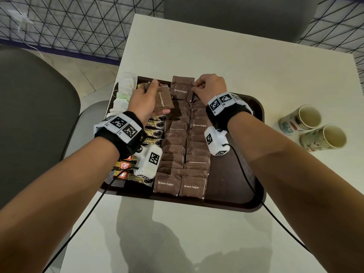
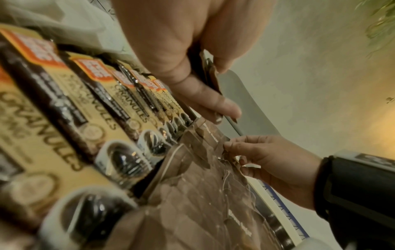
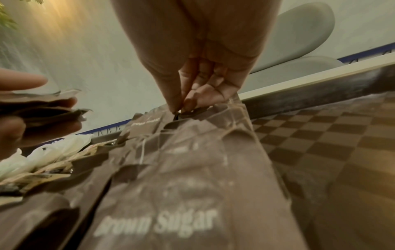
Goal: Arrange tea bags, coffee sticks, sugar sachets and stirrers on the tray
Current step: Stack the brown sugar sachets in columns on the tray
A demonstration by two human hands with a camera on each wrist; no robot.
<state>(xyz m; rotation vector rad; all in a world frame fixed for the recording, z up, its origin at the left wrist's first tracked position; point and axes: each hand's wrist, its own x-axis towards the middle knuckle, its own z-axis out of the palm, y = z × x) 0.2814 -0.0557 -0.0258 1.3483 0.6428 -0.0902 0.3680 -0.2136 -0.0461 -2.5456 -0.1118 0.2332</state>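
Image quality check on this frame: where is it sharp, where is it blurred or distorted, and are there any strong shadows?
Head view: sharp, wide-angle bending at the edges, dark arm shadows on the table. Left wrist view: near coffee sticks blurred, far ones clearer. Right wrist view: soft throughout, though the near sugar sachet is still readable.

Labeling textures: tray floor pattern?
Brown checkerboard on the tray, clearest in the right wrist view.

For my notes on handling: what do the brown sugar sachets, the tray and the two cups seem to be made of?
Brown sugar sachets: likely matte paper; they crease and show crimped edges. Tray: probably moulded plastic, dark brown, with a raised rounded rim and a checkered texture in the right wrist view. Two cups: seemingly printed paper, thin-walled, lying on their sides; coating cannot be told.
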